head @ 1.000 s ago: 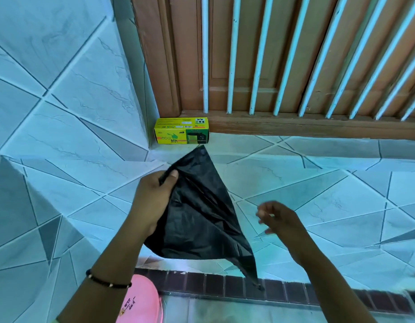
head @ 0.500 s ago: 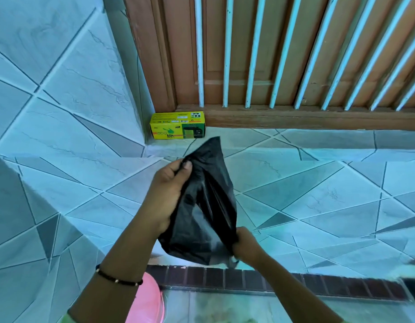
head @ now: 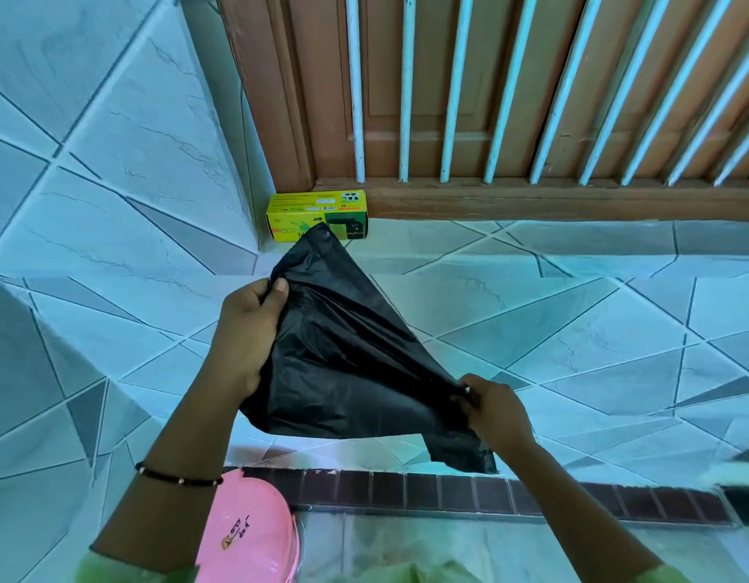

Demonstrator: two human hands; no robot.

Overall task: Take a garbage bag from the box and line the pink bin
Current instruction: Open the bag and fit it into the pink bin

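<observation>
The left hand [head: 248, 330] is gripping the upper edge of a crumpled black plastic garbage bag [head: 347, 363], thumb pressing on the film, while the right hand [head: 492, 412] is pinching its lower right corner, holding it stretched in the air above the tiled floor [head: 574, 330]. The yellow-green cardboard box [head: 299, 216] is sitting on the floor in the corner by the brown wooden door [head: 532, 98]. The pink plastic bin [head: 246, 536] is showing at the bottom edge, below the left forearm.

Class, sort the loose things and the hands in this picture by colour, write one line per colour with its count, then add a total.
Black: 2, the garbage bag and the wrist bracelet
Pink: 1, the bin
Yellow and green: 1, the box
Bare hands: 2, left hand and right hand, both gripping the bag
Total: 6
</observation>
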